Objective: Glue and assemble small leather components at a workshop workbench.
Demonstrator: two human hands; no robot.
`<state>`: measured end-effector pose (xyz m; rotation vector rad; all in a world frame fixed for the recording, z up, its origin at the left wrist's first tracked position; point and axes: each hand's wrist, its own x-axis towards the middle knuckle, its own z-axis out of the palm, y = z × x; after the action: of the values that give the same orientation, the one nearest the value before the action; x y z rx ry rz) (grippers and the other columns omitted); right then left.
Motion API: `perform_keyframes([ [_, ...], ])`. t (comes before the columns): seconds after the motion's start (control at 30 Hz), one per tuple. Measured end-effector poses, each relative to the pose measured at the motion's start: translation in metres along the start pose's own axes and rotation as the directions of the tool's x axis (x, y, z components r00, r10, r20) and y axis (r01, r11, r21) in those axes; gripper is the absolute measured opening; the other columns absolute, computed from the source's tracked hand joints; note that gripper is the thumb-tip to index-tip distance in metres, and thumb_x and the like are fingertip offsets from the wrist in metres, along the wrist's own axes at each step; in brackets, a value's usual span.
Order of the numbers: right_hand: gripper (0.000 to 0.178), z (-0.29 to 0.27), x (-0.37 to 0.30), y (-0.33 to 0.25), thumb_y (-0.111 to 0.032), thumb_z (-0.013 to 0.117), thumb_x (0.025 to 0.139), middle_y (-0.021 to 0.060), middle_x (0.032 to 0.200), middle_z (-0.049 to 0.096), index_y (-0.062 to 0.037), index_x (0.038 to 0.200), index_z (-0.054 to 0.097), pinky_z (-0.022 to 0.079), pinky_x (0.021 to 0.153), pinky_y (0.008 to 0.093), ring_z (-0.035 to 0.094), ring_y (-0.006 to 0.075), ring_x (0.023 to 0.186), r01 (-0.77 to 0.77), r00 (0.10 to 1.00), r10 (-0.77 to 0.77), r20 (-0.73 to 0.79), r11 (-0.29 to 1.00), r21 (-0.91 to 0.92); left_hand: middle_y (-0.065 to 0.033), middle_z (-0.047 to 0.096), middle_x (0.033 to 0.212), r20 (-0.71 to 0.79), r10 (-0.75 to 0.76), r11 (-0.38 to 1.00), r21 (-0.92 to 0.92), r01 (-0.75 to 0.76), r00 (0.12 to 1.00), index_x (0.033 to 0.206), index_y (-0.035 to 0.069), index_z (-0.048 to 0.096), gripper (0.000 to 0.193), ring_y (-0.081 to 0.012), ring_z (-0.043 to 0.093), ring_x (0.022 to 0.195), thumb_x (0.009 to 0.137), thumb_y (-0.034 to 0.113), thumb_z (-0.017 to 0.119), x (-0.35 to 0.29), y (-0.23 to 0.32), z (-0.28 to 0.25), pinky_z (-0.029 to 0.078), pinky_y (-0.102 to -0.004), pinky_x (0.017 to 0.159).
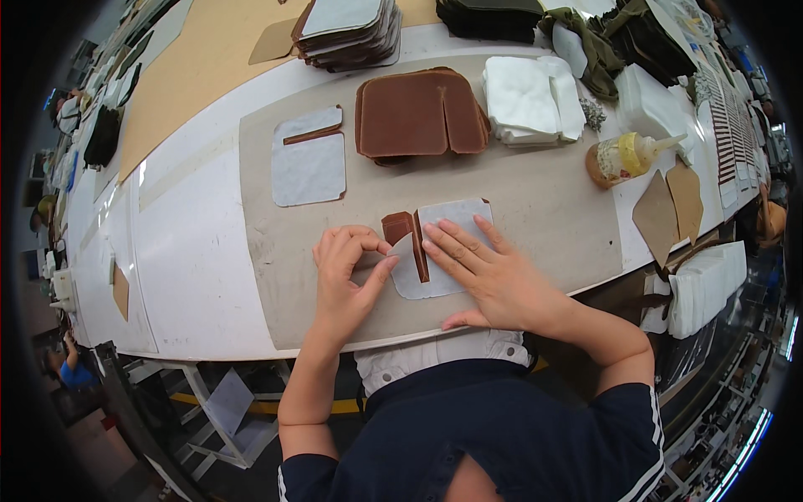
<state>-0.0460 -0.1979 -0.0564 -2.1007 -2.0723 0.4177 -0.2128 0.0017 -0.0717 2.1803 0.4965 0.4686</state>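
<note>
Near the table's front edge lies a brown leather piece (pixel 396 226) with a pale grey lining sheet (pixel 427 290) on it. A narrow slot runs through the piece, with brown showing along it. My left hand (pixel 345 261) pinches a lifted corner of the lining between thumb and fingertips, and brown leather shows beneath that flap. My right hand (pixel 498 278) rests flat on the lining's right part, fingers outstretched. A similar lined piece (pixel 308 174) with a slot lies farther left. Behind my hands sits a stack of brown leather pieces (pixel 401 115), their slots facing me.
A stack of white sheets (pixel 519 99) stands right of the leather stack. Beyond it, a squeeze bottle (pixel 617 159) with yellowish contents leans over. Tan diamond-shaped pieces (pixel 657 216) lie at the right edge. Another lined stack (pixel 350 38) and dark pieces (pixel 489 18) stand at the back.
</note>
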Motion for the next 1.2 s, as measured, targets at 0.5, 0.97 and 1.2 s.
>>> perform_keyframes([
  [0.5, 0.1, 0.004, -0.04, -0.021, -0.066, 0.059, 0.091, 0.0169, 0.169, 0.029, 0.0029, 0.159, 0.033, 0.017, 0.129, 0.048, 0.023, 0.0265, 0.159, 0.071, 0.995, -0.079, 0.054, 0.986, 0.152, -0.0012, 0.065, 0.103, -0.018, -0.005, 1.0, -0.027, 0.005, 1.0, 0.092, 0.011, 0.068, 0.017, -0.0227, 0.055, 0.105, 0.08, 0.01, 0.08, 0.0, 0.0, 0.005, 0.033, -0.0381, 0.098],
  [0.97, 0.035, 0.004, -0.072, 0.02, -0.016, 0.069, 0.092, 0.0154, 0.132, 0.065, -0.0016, 0.124, 0.069, 0.046, 0.11, 0.0519, 0.062, 0.0329, 0.123, -0.097, 0.869, 0.144, -0.474, 0.988, 0.122, -0.0004, 0.065, 0.102, -0.009, -0.025, 0.999, -0.025, 0.024, 1.0, 0.093, 0.01, 0.068, 0.017, -0.0218, 0.053, 0.103, 0.082, 0.01, 0.08, 0.0, 0.001, 0.003, 0.031, -0.0366, 0.099],
  [1.2, 0.032, 0.004, -0.06, 0.009, -0.021, 0.076, 0.086, 0.0132, 0.136, 0.064, -0.006, 0.114, 0.072, 0.038, 0.116, 0.0526, 0.058, 0.0299, 0.13, 0.011, 0.92, 0.02, -0.391, 0.997, 0.076, -0.0005, 0.065, 0.102, -0.016, 0.004, 1.0, -0.003, -0.004, 1.0, 0.093, 0.011, 0.068, 0.017, -0.0222, 0.054, 0.104, 0.082, 0.011, 0.08, 0.0, 0.0, 0.002, 0.032, -0.0372, 0.099],
])
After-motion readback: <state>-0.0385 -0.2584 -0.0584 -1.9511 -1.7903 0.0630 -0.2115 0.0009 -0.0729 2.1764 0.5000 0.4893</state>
